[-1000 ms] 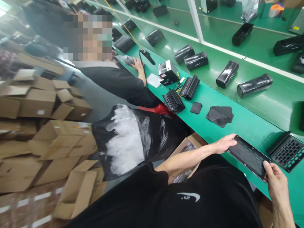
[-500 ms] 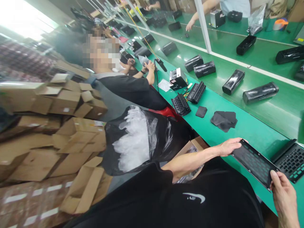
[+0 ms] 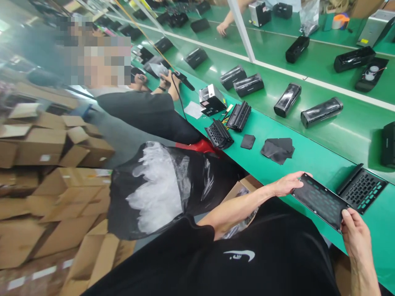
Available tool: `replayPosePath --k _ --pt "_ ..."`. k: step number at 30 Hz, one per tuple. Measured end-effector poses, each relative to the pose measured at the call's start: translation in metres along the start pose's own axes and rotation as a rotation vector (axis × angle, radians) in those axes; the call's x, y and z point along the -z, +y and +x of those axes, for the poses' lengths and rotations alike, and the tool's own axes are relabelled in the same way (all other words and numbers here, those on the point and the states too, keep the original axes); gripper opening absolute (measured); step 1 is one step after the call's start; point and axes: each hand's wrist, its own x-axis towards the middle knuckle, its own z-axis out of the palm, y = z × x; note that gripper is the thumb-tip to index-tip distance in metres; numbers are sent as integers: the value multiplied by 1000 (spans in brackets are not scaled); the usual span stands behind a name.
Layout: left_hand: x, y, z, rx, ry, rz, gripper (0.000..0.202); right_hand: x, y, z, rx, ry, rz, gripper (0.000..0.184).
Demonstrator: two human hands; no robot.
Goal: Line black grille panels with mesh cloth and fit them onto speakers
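A flat black rectangular panel with slots (image 3: pixel 321 200) is held between my two hands, tilted above the bench edge. A thin dark mesh sheet seems to cover its slots. My left hand (image 3: pixel 287 185) grips the far left end, thumb on top. At the near right end, my right hand (image 3: pixel 356 230) pinches the corner, thumb on the upper face; its other fingers are partly hidden. Just beyond the panel lies a black slotted housing part (image 3: pixel 361 190) on the bench. Thin dark sheets (image 3: pixel 277 150) lie in a loose pile beyond my left hand, with a smaller stack (image 3: pixel 247 142) beside them.
The green bench (image 3: pixel 314 158) runs beside a green conveyor (image 3: pixel 262 105) carrying several black casings (image 3: pixel 287 100). Further left are a metal box unit (image 3: pixel 212 100) and black slotted parts (image 3: pixel 219 133). A co-worker (image 3: pixel 145 115) sits there. A black bag (image 3: pixel 197 176) and cartons (image 3: pixel 40 144) fill the floor side.
The camera view has shifted, so the scene sits further left in the picture. Both hands keep their hold on the panel. More of the slotted housing part shows.
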Motion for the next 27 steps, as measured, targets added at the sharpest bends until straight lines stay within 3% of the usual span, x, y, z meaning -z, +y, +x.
replayPosePath --k 15,27 --pt "7 -4 9 -36 -55 52 76 6 10 -2 24 -5 24 52" --pt "12 6 9 -20 -86 61 77 -6 3 -4 17 -11 105 56"
